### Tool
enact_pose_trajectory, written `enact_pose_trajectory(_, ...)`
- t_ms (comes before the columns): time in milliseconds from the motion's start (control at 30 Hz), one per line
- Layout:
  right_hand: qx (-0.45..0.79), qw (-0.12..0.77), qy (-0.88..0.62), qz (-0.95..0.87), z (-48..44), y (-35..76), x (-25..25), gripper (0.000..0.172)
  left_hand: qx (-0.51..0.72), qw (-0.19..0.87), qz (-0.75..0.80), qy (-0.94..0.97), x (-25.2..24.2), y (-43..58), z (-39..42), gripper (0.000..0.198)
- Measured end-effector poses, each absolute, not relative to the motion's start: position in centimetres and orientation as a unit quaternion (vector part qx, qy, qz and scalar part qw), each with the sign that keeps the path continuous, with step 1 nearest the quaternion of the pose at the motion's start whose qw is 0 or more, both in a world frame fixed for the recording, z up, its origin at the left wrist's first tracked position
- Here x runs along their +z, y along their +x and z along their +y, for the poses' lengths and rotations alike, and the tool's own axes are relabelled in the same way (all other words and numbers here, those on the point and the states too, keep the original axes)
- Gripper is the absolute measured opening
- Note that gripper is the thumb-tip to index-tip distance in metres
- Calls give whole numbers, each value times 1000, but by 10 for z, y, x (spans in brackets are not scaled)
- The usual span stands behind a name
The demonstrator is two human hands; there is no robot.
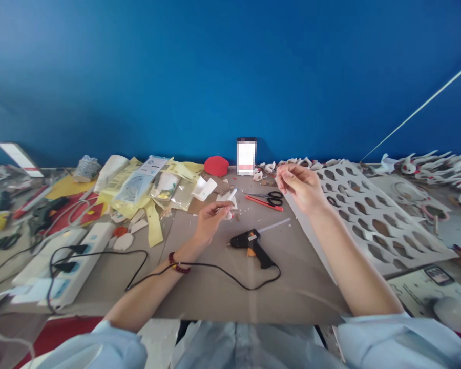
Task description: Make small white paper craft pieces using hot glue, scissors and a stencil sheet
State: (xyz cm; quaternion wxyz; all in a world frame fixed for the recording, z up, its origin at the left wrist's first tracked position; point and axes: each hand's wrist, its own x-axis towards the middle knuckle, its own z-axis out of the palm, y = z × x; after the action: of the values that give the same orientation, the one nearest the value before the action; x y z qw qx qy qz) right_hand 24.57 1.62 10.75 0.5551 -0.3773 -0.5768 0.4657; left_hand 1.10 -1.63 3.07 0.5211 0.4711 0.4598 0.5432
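Note:
My left hand (212,220), with a beaded bracelet at the wrist, is closed in a pinch over the middle of the table. A small white piece (229,216) with a touch of red shows at its fingertips, mostly hidden. My right hand (300,187) is raised farther right, thumb and fingers pressed together; what they hold, if anything, is too small to make out. Between and below the hands lies a black and orange glue gun (249,242) with a clear glue stick (278,224) out of its back. Behind it are black-handled scissors (274,198) and a red-orange cutter (264,203).
A white sheet with cut-out holes (353,215) covers the right side, with many white paper shapes (438,169) beyond. A phone (246,156) leans on the blue wall beside a red piece (216,166). Left are plastic packets (142,179), a power strip (82,264) and a cable (223,267).

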Motion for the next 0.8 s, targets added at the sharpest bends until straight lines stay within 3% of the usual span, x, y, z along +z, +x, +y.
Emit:
enact_pose_trajectory(233, 494, 524, -373, -585, 14, 231, 99, 28, 561, 475, 424, 530, 23, 8, -16, 17)
enact_pose_trajectory(800, 488, 484, -392, -611, 11, 223, 95, 20, 549, 150, 432, 699, 30, 5, -21, 6)
